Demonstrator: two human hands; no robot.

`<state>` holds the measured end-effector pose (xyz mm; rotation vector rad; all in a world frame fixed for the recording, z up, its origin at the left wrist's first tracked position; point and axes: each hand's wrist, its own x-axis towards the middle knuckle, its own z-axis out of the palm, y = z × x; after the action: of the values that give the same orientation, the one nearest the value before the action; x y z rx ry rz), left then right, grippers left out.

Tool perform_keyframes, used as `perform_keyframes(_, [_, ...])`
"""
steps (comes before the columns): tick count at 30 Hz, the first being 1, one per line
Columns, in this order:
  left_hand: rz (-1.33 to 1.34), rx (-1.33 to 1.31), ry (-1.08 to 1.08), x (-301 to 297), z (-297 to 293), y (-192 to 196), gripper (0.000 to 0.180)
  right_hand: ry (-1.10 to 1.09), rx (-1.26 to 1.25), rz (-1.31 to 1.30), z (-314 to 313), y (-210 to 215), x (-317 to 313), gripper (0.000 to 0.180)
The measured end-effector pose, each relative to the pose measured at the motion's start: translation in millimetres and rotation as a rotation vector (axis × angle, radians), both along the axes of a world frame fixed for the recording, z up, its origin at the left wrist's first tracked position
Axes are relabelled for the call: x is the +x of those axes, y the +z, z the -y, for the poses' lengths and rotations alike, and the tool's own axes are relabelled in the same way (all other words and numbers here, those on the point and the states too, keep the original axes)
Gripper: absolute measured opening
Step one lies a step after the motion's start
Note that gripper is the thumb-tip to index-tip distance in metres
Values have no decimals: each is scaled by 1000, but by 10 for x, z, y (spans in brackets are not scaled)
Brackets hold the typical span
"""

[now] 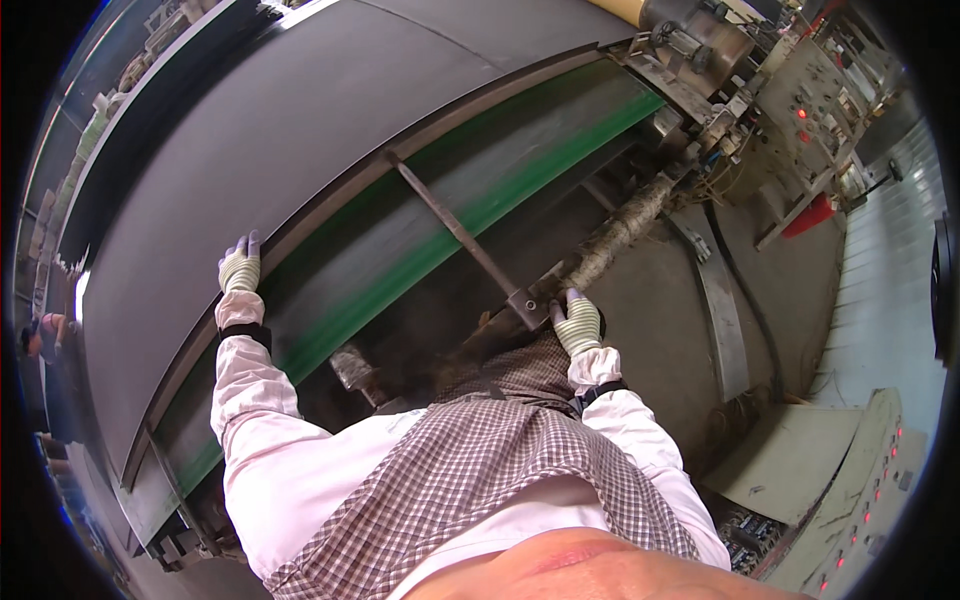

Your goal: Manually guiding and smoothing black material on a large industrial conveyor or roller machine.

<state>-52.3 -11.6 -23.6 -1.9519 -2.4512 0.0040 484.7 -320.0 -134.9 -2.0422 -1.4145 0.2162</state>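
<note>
My left hand [240, 268], in a striped knitted glove with purple fingertips, lies with its fingers stretched out over the metal edge rail [330, 197] of a wide, dark grey flat surface [270, 120]. Nothing shows in its grasp. Close to my body, my right hand [577, 325], gloved alike, rests with its fingers extended beside the bolted lower end of a metal bar [455, 228]. Whether those fingertips touch the bar's end I cannot tell. From the rail, this bar slants down toward me across a green-edged belt [375, 283].
A whitish, crusted roller [625, 232] runs toward the machinery at the upper right. On the floor at right lie a metal strip [722, 315] and a black cable [740, 280]. A control panel with red lights [860, 515] stands at lower right. Another person [50, 335] appears far left.
</note>
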Motion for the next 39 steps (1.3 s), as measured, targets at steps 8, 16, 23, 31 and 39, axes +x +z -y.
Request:
perform_keyframes(8, [-49,-51,-145,1410,-144,336,77,33,35,-52,1,1,18,19])
perform_keyframes(16, [-47,-138,-240,2568,-530,462,86,35,11,-12,-18,-44,51,26])
perform_keyframes(23, [15,-155,-411,3498,-856,479,81,45,14,-23,-30,-13,74,30])
perform_keyframes(31, [220,106,-380,2211,-1053,-95,62,35,-5,-54,29,35,63,26])
perform_keyframes(39, [8,-5,101,111,376,421,52,24,23,4,-2,86,58,22])
